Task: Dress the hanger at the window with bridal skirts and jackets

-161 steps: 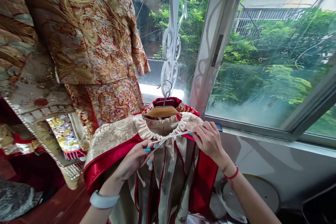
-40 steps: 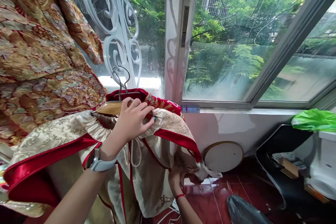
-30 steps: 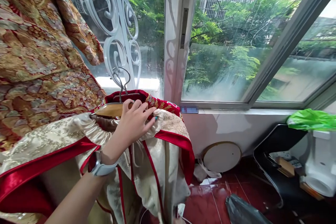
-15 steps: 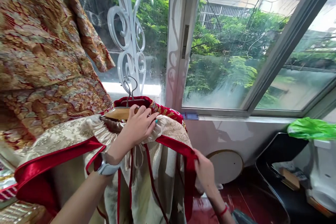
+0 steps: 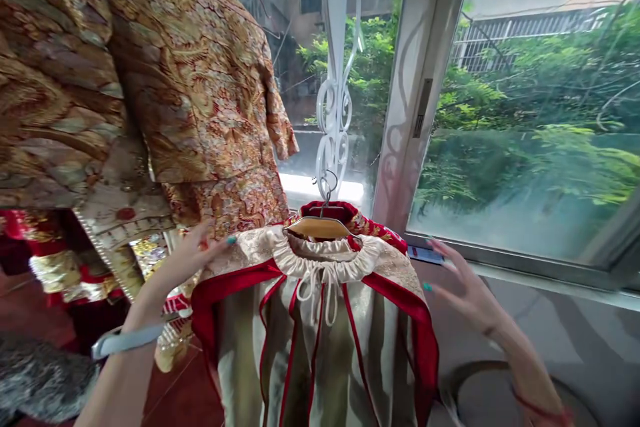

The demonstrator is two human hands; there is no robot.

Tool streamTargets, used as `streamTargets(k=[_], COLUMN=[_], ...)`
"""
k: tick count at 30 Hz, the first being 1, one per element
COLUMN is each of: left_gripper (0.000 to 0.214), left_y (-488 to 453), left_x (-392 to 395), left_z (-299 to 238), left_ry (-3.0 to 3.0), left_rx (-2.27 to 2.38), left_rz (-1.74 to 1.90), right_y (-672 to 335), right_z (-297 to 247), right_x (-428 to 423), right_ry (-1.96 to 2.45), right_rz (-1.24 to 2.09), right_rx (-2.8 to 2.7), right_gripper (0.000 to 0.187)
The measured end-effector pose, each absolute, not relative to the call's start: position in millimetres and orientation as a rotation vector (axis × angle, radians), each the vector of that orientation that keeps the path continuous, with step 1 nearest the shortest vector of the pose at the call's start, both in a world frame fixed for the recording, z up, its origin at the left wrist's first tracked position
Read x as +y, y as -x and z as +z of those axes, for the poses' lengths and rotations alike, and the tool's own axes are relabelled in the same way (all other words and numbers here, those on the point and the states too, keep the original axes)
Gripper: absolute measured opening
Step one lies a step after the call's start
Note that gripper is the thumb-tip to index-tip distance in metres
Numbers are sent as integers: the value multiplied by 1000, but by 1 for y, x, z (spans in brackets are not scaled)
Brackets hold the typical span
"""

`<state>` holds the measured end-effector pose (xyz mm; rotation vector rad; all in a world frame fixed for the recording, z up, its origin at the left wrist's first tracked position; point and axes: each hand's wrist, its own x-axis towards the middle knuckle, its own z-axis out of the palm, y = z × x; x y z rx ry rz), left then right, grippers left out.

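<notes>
A cream garment (image 5: 235,360) with a gathered, bow-tied neck and red satin trim hangs facing me on a wooden hanger (image 5: 320,227). Its metal hook reaches up to white iron scrollwork (image 5: 327,107). Behind its collar shows a red garment with gold embroidery (image 5: 383,230). My left hand (image 5: 193,260) is spread by the cream garment's left shoulder; whether the fingertips touch the cloth I cannot tell. Off the right shoulder, my right hand (image 5: 465,287) is held apart from the cloth, fingers spread and nothing in them.
Gold-and-red patterned robes (image 5: 210,93) hang at the left, with more embroidered clothing (image 5: 105,267) below. A sliding window (image 5: 525,180) fills the right side above a pale wall. A small blue-and-white item (image 5: 423,253) lies on the sill. A round object (image 5: 545,387) leans low at right.
My left hand has left the collar and moved to the left shoulder side. My right hand has let go of the red trim and risen. The view has turned left; the garment hangs straighter.
</notes>
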<state>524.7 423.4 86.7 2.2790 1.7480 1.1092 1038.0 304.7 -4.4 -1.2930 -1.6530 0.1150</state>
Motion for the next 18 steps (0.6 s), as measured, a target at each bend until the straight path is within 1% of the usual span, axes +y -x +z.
streamTargets(k=[2, 3, 5, 7, 10, 14, 16, 18], left_gripper=[79, 78, 76, 71, 58, 45, 47, 63], left_y=[-513, -513, -519, -527, -540, -562, -564, -555], left_x=[431, 432, 428, 421, 411, 395, 385, 375], left_z=[82, 80, 78, 77, 70, 41, 18, -5], left_ry=[-2240, -2246, -2281, -2330, -2356, -2168, -2016, -1916], left_rx=[1642, 1608, 1611, 1623, 1638, 1732, 1694, 1680], left_rz=[915, 891, 956, 1050, 1183, 1642, 1794, 1759], right_y=[-1024, -1015, -999, -992, -992, -998, -1000, -1003], right_z=[19, 23, 22, 15, 5, 4, 5, 6], right_x=[341, 357, 382, 391, 388, 385, 389, 393], right_ry=[1264, 1260, 1265, 1276, 1252, 1213, 1227, 1239], right_rz=[229, 293, 371, 360, 327, 329, 310, 302], right_rx=[-1817, -1902, -2014, -2045, -2056, -2040, -2024, -2029], right_gripper=[53, 46, 35, 29, 28, 31, 30, 29])
